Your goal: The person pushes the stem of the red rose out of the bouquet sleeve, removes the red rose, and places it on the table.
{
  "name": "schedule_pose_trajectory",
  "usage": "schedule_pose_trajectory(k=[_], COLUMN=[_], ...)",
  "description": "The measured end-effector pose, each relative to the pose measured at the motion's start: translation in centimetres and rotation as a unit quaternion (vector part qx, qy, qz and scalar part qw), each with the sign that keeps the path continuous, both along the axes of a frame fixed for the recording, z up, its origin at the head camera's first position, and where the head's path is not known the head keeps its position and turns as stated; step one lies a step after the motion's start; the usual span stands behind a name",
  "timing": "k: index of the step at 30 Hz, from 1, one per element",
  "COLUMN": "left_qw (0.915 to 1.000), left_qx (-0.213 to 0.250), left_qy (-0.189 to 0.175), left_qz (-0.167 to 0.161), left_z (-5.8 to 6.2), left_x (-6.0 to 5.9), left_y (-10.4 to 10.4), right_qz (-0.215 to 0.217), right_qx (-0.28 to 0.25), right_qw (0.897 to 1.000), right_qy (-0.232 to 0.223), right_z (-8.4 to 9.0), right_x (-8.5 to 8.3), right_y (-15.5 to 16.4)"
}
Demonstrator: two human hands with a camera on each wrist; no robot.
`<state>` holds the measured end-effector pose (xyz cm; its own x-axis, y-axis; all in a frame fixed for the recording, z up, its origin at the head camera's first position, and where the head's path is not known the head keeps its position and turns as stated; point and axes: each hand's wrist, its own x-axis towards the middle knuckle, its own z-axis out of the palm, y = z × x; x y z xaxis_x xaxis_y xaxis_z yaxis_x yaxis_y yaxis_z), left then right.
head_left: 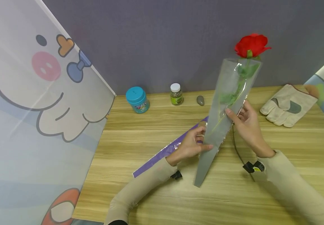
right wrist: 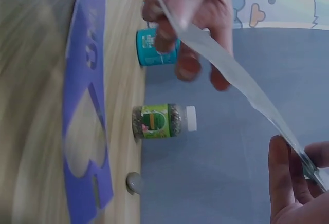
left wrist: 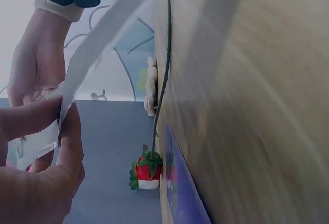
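Observation:
A long, tapering flower sleeve (head_left: pixel 212 131), grey with a clear window, stands tilted above the table. From its wide top a red rose (head_left: pixel 251 46) sticks out, with green leaves showing through the film. My left hand (head_left: pixel 190 143) pinches the sleeve's left edge lower down, thumb in front. Higher on the opposite edge, my right hand (head_left: pixel 246 125) grips it, thumb in front and fingers behind. Another rose (left wrist: pixel 148 168) lies on the table with its thin stem (left wrist: pixel 167 54); in the head view the held sleeve hides its bloom.
A purple sleeve (right wrist: pixel 85 75) with a heart-shaped window lies beneath my left hand. Along the back stand a blue-lidded tub (head_left: pixel 137 99) and a small white-capped bottle (head_left: pixel 176 94), with a grey stone (head_left: pixel 200 100) beside them. A work glove (head_left: pixel 289 106) lies at the right.

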<state>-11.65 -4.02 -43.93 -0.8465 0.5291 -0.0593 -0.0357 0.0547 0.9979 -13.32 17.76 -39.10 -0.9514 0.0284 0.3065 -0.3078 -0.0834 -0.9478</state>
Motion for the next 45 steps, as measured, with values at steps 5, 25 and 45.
schedule_pose_trajectory(k=[5,25,45], left_qw=[1.0,0.9956,0.9963], left_qx=[-0.002,0.055,0.041], left_qy=[0.005,0.029,0.029], left_qz=[0.004,0.071,0.07], left_z=[-0.1,1.9,1.5], left_x=[0.1,-1.2,-1.2], left_y=[0.1,1.1,1.3], right_qz=[-0.007,0.025,0.013], right_qx=[-0.034,-0.027,0.016], right_qw=[0.999,0.999,1.0], right_qy=[0.018,0.004,-0.02], right_z=[0.6,0.5,-0.2], right_x=[-0.4,0.2,0.2], right_y=[0.4,-0.2,-0.4])
